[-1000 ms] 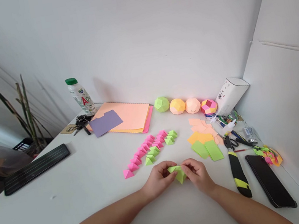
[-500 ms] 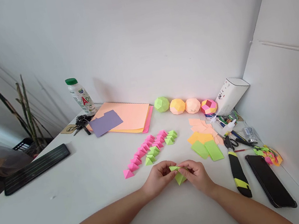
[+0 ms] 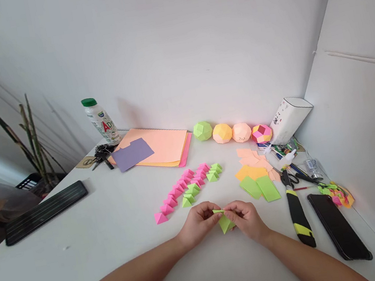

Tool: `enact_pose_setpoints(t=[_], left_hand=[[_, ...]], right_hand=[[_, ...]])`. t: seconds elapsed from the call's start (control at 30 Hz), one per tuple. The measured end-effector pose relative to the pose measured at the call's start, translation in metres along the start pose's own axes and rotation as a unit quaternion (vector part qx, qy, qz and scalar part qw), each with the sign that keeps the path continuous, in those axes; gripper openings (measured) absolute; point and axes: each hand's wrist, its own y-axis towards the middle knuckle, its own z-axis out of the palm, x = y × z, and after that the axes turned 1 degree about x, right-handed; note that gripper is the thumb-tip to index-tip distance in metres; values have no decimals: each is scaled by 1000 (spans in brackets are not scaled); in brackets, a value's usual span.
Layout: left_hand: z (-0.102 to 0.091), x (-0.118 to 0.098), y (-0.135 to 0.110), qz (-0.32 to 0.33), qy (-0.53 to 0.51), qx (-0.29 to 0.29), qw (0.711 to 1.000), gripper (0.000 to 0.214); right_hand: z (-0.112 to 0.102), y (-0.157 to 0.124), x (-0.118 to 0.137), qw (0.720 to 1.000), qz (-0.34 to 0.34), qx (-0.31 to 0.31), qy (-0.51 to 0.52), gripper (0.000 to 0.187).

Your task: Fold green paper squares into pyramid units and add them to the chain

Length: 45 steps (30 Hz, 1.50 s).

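Landmark: one black-and-yellow knife (image 3: 299,215), lying lengthwise on the white table (image 3: 116,230).
Green paper: one folded piece (image 3: 226,224), left of the knife and well apart from it, point downward.
Left hand: one, (image 3: 198,225), farther from the knife, pinching the piece's left end between thumb and fingers.
Right hand: one, (image 3: 248,222), nearer the knife, thumb and fingers closed on the piece's right side.
Edges: right of the knife, past one phone (image 3: 340,227), the table meets the side wall (image 3: 362,104); far left of it, one black slab (image 3: 47,211) lies along the slanting table edge.
Room: widest left of the knife, between slab and pink units (image 3: 171,201); narrow between knife and phone.
Units: left of the knife, overlapping; at least eight pink, at least five green units (image 3: 212,176).
Green slips: two visible, (image 3: 268,188), just left of the knife.
Paper balls: four, (image 3: 222,133), in a row behind and left of the knife.
Bottle: one, (image 3: 102,121), far behind and left of the knife.
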Motion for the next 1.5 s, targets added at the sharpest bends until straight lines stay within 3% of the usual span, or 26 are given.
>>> enact_pose_setpoints(t=[1.5], left_hand=[[1, -8, -1, -25, 8, -25, 999, 32]], right_hand=[[0, 0, 0, 1000, -6, 6, 7, 20]])
